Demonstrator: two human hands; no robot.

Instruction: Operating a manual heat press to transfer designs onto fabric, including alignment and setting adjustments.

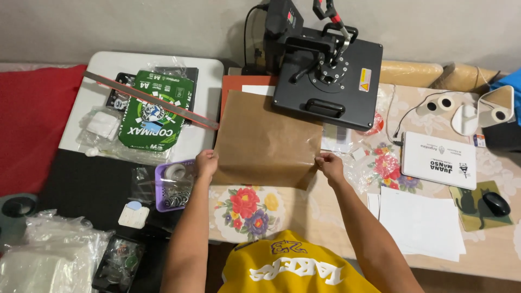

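Note:
A brown sheet of paper (264,142) lies over the orange lower plate (243,82) of a black heat press (325,76), whose upper plate is swung off to the right. My left hand (206,163) pinches the sheet's near left corner. At the sheet's near right edge, my right hand (329,165) grips it. Both arms reach up from the bottom of the view over a table with a flowered cloth (249,209).
A purple basket (173,187) of small metal rings sits left of my left hand. Behind it lie a green paper pack (154,114) and a long ruler (146,97). On the right are white sheets (420,222), a white device (439,160), tape rolls (439,103) and a mouse (495,204).

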